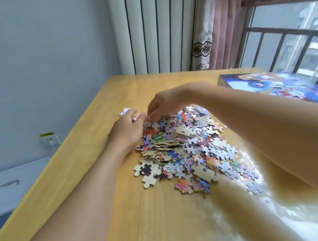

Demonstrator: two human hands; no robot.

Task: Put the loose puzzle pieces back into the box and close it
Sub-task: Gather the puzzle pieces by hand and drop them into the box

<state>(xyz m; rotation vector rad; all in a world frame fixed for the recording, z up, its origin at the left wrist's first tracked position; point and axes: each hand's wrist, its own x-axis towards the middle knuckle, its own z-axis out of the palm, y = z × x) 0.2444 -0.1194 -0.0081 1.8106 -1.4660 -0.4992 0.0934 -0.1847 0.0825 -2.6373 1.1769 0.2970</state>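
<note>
Both hands meet at the far left edge of the pile of loose puzzle pieces [185, 149] on the wooden table [137, 213]: the left hand [126, 129] lies with fingers extended and relaxed against the pieces, and the right hand [164, 104] has its fingers curled down, pinching pieces at the pile's edge. One stray piece [124, 111] lies just beyond the left fingertips, apart from the pile. The puzzle box [278, 87], printed in blue, sits well to the right of the right fingers, near the window railing [293, 43].
</note>
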